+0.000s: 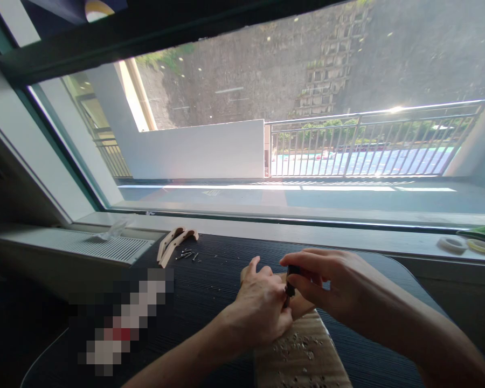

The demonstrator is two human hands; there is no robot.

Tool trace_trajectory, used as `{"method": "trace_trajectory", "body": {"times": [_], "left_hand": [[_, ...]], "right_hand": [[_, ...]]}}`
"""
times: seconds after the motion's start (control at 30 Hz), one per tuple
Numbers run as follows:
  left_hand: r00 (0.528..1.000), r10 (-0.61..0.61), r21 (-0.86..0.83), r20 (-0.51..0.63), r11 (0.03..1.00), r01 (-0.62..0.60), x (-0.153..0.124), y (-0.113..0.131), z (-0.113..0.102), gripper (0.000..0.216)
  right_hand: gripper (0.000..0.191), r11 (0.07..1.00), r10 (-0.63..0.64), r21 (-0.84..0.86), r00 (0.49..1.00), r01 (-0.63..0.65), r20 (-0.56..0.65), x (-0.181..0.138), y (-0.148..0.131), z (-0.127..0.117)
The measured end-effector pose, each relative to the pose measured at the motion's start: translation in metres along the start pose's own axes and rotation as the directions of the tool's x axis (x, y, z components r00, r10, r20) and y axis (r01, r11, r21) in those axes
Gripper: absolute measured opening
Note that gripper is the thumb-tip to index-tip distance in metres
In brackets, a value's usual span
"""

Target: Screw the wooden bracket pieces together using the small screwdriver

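Note:
My right hand (319, 275) grips the black handle of a short tool that looks like a screwdriver (291, 277), its shaft pointing down beside my left fingers. My left hand (262, 299) is closed over a light wooden piece (303, 306) and steadies it, covering most of it. Under both hands lies a corrugated cardboard sheet (307, 361), pitted with many small holes. The tool's tip is hidden behind my left hand. Farther left on the dark table are curved wooden parts (173, 245) with holes, next to several small screws (188, 253).
The black table (210, 302) has a rounded right edge and stands against the window sill (242, 237). Tape rolls (452, 245) sit on the sill at right. A clear plastic bag (115, 230) rests on the vented cover (105, 245) at left. A blurred-out strip lies left of my arm.

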State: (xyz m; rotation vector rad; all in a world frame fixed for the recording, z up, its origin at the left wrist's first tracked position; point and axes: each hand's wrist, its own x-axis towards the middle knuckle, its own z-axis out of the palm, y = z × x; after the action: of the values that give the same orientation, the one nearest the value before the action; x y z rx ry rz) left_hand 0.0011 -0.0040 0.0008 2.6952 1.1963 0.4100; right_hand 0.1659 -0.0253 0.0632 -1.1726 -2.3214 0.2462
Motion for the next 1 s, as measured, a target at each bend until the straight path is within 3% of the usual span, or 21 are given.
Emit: {"method": "trace_trajectory", "body": {"times": [0.4,0.73,1.0], "left_hand": [[1.0,0.004,0.096,-0.02,0.995,-0.002,0.0005,-0.0027,0.0068,0.02],[1.0,0.002,0.054,-0.004,0.999,-0.001,0.0003,-0.0007,0.0023,0.021],[1.0,0.012,0.015,-0.018,1.0,-0.012,-0.0007,-0.0005,0.0013,0.019]], "right_hand": [[0.022,0.997,0.033,0.061,0.996,-0.039,0.084,0.004,0.0035,0.0007],[0.027,1.0,0.0,0.013,1.0,0.0,-0.012,-0.0001,0.0007,0.0039],[0.022,0.998,0.019,0.052,0.994,-0.025,0.112,0.001,-0.0022,0.0029]]}}
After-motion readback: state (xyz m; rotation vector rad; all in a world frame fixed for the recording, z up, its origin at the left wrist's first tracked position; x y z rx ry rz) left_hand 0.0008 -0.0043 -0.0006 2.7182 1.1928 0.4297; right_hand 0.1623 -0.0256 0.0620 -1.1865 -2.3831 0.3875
